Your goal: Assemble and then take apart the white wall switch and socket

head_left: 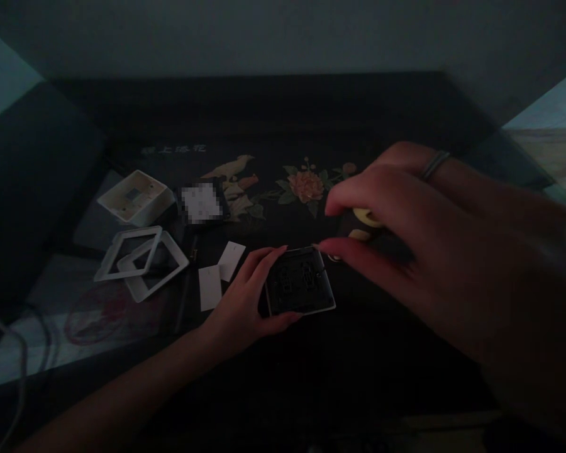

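Observation:
The scene is dim. My left hand (248, 296) lies on the dark table and grips the left edge of a square wall-switch module (300, 281) with a white rim and dark inside, thumb below and fingers above. My right hand (419, 233), raised close to the camera with a ring on one finger, is curled around a dark tool with yellow parts (368, 219), probably a screwdriver handle. Its fingertips hover just above the module's upper right corner.
Two white square frames (139, 258) lie overlapped at the left, with a white back box (134, 196) behind them. Two small white rocker plates (219, 270) lie beside my left hand. The table top (306, 185) bears a flower-and-bird picture. A cable (9, 352) runs at the far left.

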Available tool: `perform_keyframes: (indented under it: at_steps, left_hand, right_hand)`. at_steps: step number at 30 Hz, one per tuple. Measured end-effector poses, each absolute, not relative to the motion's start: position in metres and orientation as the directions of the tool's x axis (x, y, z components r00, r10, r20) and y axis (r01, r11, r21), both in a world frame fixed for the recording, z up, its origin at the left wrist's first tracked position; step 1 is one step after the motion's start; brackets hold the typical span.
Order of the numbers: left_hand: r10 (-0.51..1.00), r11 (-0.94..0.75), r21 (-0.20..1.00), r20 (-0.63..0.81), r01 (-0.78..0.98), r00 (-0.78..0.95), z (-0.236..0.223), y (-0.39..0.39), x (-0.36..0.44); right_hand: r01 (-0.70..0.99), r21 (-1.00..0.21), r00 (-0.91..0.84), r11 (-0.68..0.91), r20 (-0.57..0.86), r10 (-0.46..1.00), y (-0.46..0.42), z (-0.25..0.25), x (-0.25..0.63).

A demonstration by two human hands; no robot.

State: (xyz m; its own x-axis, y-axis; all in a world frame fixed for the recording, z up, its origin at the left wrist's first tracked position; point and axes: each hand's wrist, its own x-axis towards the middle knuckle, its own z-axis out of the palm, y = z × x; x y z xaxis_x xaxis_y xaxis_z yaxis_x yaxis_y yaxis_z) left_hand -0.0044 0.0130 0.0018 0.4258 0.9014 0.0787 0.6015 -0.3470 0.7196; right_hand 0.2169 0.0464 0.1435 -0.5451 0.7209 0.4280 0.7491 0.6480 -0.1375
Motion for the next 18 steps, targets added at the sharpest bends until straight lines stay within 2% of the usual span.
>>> perform_keyframes:
  at_steps: [2, 5, 7, 11, 13, 18]
  left_hand:
    - [0.907, -0.337, 0.720, 0.076, 0.606, 0.415, 0.0010, 0.0126, -0.0045]
    - [0.907, -0.334, 0.724, 0.071, 0.604, 0.416, 0.0001, 0.0126, -0.0043]
    - [0.903, -0.337, 0.724, 0.069, 0.602, 0.423, 0.0000, 0.0130, -0.0042]
    - [0.905, -0.337, 0.713, 0.066, 0.615, 0.419, 0.0006, 0.0132, -0.0043]
    - [0.906, -0.338, 0.708, 0.068, 0.620, 0.417, 0.0006, 0.0131, -0.0045]
    - [0.903, -0.345, 0.704, 0.067, 0.621, 0.425, -0.0007, 0.0132, -0.0049]
  right_hand:
    - [0.721, -0.165, -0.569, 0.673, 0.412, 0.711, 0.0469, 0.1432, 0.2189]
    - [0.659, -0.278, -0.583, 0.699, 0.399, 0.708, 0.0444, 0.1432, 0.2245]
    - [0.653, -0.300, -0.582, 0.695, 0.388, 0.715, 0.0433, 0.1429, 0.2265]
    - [0.709, -0.178, -0.580, 0.683, 0.404, 0.707, 0.0462, 0.1426, 0.2237]
    - [0.713, -0.154, -0.571, 0.684, 0.438, 0.694, 0.0476, 0.1438, 0.2220]
    - [0.612, -0.338, -0.585, 0.715, 0.414, 0.697, 0.0442, 0.1489, 0.2230]
